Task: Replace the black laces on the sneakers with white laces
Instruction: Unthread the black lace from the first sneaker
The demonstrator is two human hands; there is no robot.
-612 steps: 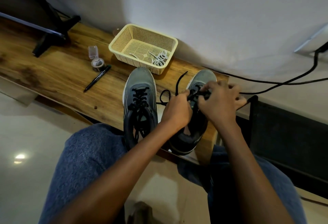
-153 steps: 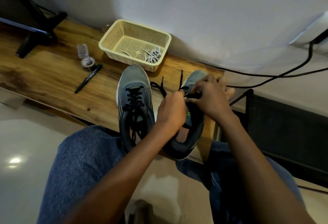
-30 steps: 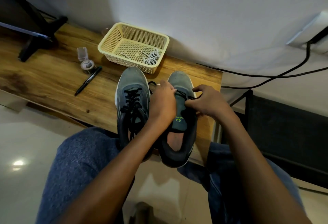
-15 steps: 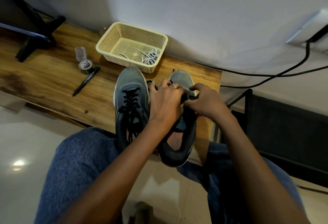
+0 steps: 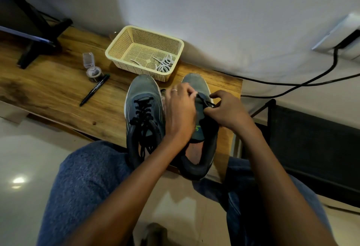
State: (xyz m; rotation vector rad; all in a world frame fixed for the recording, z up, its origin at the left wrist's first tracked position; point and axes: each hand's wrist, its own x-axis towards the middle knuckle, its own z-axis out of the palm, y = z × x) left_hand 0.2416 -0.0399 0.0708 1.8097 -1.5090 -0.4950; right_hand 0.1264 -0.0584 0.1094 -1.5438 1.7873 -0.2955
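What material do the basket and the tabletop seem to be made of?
The basket looks like cream moulded plastic: a regular perforated mesh with a smooth rolled rim. The tabletop looks like wood or wood-look laminate: brown grain streaks and a slight sheen; which, I cannot tell.

Both forearms are stretched forward from the lower edge, converging. The left hand [image 5: 180, 109] is held knuckles-up, its fingers curled downward in a grip. The right hand [image 5: 227, 110] is set just beside it, thumb and forefinger pinched together.
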